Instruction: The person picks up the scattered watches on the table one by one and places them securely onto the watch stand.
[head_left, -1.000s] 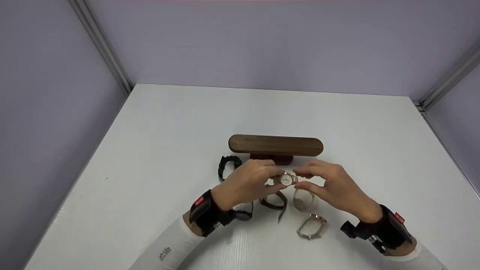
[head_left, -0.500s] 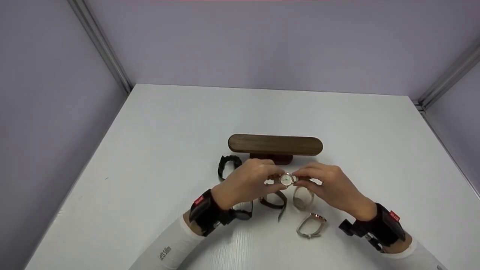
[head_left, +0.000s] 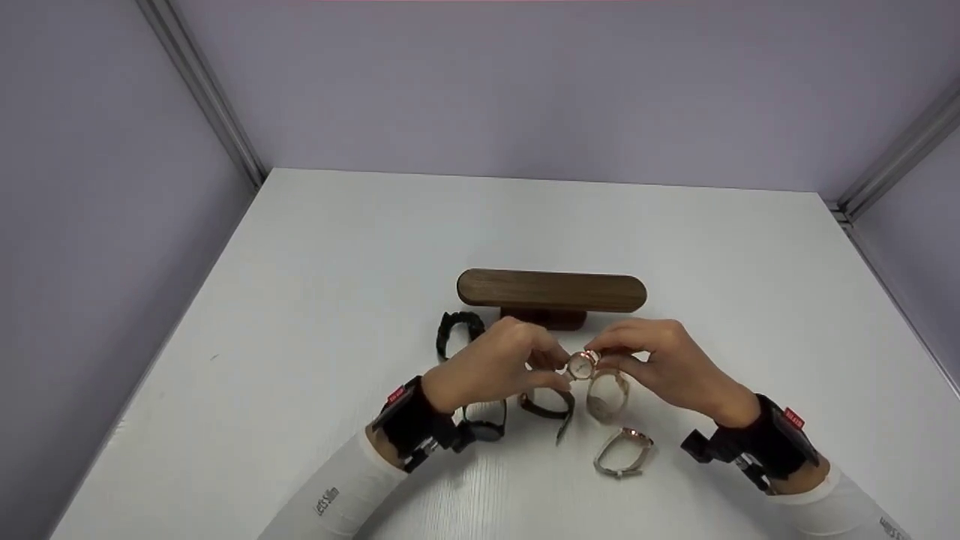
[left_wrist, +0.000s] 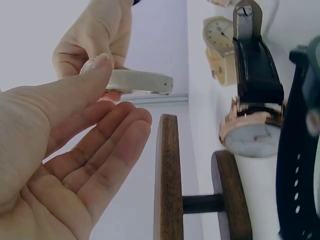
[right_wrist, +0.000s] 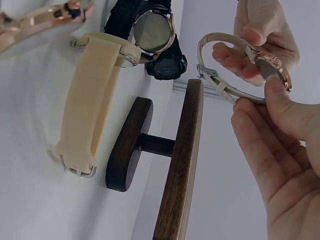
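Head view: both hands meet over the counter (head_left: 300, 247), just in front of the wooden stand (head_left: 551, 291). The left hand (head_left: 499, 366) and the right hand (head_left: 664, 367) each pinch the held watch (head_left: 582, 365) between thumb and fingertips. Against the frames half a second and a second back, the watch face has tipped away from the camera and sits slightly lower and further right; the right hand's fingers, spread a second ago, have closed on the case. Judged: the watch is being turned in hand, not yet moved to the stand.

Count, head view: one stand, nothing hung on its bar; one watch held; five watches lying on the counter: black (head_left: 457, 331), dark by the left wrist (head_left: 484, 421), brown-strapped (head_left: 551, 407), beige (head_left: 606, 396), rose-gold (head_left: 622, 452).

Left wrist view: the left thumb rests on the pale strap (left_wrist: 140, 81); its fingers are nearly straight beneath.

Right wrist view: the right thumb and fingers pinch the rose-gold case (right_wrist: 272, 67); the strap loops clear of the stand's bar (right_wrist: 181, 165).
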